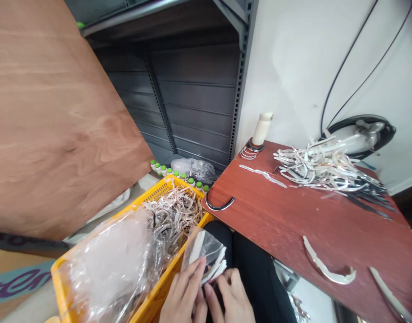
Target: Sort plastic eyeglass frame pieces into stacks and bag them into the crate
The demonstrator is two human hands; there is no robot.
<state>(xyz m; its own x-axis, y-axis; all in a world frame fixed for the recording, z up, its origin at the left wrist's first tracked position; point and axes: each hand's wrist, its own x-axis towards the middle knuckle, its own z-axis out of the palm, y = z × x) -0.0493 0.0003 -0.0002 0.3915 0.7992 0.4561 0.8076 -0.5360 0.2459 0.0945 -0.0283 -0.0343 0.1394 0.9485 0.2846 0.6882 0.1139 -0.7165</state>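
Observation:
A small clear plastic bag (210, 246) with white curved strips (197, 246) in it is held low in front of me, above my lap. My left hand (185, 294) grips the bag's lower left side, its fingers pressed over the plastic. My right hand (234, 296) is closed at the lower right edge, thumb and fingers pinching beside the ends of the strips. Left of the bag stands a yellow crate (165, 287) holding a pile of thin curled strips (179, 211) and a large clear bag of plastic (108, 264).
On the red-brown table (269, 220) lie a heap of silvery and black strips (327, 166), a black curved strip (220, 206), loose pale strips (327, 269) and a white roll (262, 129). Green-capped bottles (175, 174) line up behind the crate. A wooden board (64, 121) leans at left.

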